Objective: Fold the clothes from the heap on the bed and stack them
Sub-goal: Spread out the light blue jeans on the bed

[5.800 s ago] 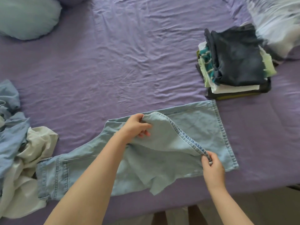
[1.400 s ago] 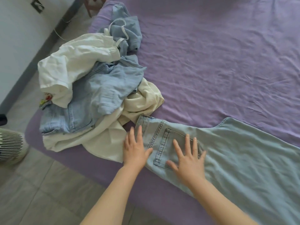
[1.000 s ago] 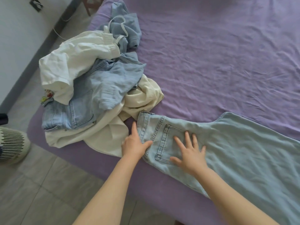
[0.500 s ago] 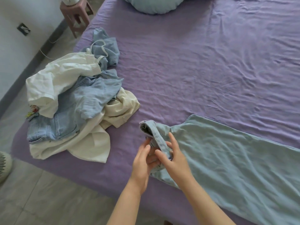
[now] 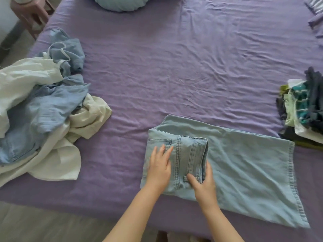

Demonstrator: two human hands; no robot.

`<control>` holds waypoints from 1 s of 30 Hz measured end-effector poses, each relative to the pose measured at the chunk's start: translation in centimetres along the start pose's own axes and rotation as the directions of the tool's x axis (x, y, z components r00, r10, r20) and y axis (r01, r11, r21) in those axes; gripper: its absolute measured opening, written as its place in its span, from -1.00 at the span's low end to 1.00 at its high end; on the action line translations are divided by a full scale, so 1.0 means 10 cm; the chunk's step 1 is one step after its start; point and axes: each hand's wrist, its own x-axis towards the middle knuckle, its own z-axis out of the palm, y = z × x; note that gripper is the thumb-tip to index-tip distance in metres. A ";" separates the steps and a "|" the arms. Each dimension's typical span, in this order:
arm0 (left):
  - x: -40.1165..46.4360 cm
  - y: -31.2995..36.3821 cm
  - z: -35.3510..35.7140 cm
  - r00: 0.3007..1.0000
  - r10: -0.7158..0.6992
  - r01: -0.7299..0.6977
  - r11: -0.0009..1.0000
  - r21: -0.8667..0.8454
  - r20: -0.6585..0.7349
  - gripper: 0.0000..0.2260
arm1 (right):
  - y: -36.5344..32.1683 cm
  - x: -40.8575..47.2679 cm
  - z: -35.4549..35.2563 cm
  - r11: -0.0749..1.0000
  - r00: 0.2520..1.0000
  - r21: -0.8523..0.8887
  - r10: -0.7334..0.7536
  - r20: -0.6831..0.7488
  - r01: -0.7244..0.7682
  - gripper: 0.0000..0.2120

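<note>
Light blue jeans [image 5: 244,172] lie across the near edge of the purple bed [image 5: 174,75], their waist end folded over onto the legs. My left hand [image 5: 160,167] presses flat on the folded part with straight fingers. My right hand [image 5: 202,182] holds the waistband edge of the fold, thumb on top and fingers round the edge. The heap of unfolded clothes [image 5: 40,112], white, cream and blue, sits at the left. The stack of folded clothes [image 5: 304,109] stands at the right edge.
A pale blue pillow [image 5: 120,3] lies at the far side of the bed. A pink stool [image 5: 33,13] stands on the floor at the top left. Grey floor [image 5: 43,227] runs along the near bed edge.
Half a second ago both hands lifted the jeans' waistband at the left end. Now the waist end lies folded rightward over the legs and my left hand presses it flat.
</note>
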 end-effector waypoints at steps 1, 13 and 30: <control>0.04 -0.01 0.09 0.999 -0.009 0.004 0.995 0.097 0.052 -0.53 | 0.05 0.03 -0.03 1.000 1.000 -0.010 0.020 -0.007 -0.020 -0.32; 0.33 -0.16 0.72 0.978 -0.030 -0.107 0.781 0.616 0.208 -0.44 | 0.52 0.20 -0.24 0.776 0.969 -0.591 -0.245 0.040 0.221 -0.35; 0.30 -0.32 0.53 0.992 -0.047 -0.030 0.805 0.593 0.114 -0.46 | 0.33 0.55 -0.11 0.865 0.984 -0.472 -0.119 0.132 0.168 -0.36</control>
